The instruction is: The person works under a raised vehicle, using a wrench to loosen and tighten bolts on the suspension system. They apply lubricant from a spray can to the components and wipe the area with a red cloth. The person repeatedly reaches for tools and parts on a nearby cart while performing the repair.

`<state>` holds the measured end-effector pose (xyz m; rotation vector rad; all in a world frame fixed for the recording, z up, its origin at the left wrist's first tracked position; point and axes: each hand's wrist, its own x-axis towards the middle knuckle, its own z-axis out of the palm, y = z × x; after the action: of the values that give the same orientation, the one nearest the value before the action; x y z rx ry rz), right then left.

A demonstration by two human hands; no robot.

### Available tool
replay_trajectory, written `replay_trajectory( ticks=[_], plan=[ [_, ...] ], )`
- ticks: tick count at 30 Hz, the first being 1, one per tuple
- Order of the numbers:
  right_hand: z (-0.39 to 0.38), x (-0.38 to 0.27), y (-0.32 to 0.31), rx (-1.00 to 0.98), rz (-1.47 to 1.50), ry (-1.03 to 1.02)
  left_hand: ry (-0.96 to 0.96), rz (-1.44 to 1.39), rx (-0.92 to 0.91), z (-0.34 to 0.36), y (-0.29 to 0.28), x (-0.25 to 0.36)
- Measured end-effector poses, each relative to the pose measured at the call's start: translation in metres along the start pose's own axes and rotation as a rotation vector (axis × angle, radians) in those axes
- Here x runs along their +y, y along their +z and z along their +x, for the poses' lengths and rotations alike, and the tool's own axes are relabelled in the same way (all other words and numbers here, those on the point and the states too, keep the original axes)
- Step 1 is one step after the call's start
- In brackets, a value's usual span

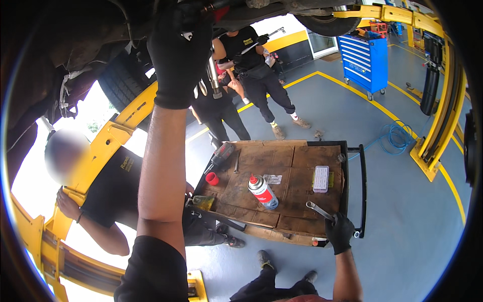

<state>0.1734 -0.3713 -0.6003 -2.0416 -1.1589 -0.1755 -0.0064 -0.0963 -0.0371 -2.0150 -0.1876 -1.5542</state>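
Observation:
My right hand [339, 232], in a black glove, is closed around a combination wrench [320, 209] over the near right corner of a cardboard-covered work cart [297, 156]. One end of the wrench points away to the left; a ring end shows beside the wrist. Overhead, my left hand [181, 63], also black-gloved, reaches up against the car's underside [261, 11]. Its fingers look curled, but they merge with the dark parts, so what they grip is hidden. A shiny metal socket tool [214, 80] shows just right of that hand.
The cart bears a spray can [262, 192], an impact wrench [220, 157], a red cap [212, 178] and a clear plastic case [321, 179]. A co-worker [118, 186] stands left by the yellow lift arm [113, 136]; others stand behind the cart. A blue tool cabinet [363, 63] stands far right.

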Motion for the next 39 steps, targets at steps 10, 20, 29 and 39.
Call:
replay_trajectory(
  ticks=[10,20,29,39],
  plan=[
    [0.010,-0.010,-0.005,-0.185,-0.067,-0.047,0.053,0.048,0.118,0.010,0.007,0.026],
    [0.011,-0.017,-0.005,-0.167,-0.080,0.001,-0.047,-0.274,0.036,0.001,0.011,-0.004],
    [0.006,-0.011,0.003,-0.139,-0.080,0.021,0.043,-0.066,0.021,-0.004,0.005,0.006],
    [0.001,-0.009,0.009,-0.091,-0.133,0.042,0.303,0.163,-0.032,0.010,-0.003,-0.014]
  ],
)
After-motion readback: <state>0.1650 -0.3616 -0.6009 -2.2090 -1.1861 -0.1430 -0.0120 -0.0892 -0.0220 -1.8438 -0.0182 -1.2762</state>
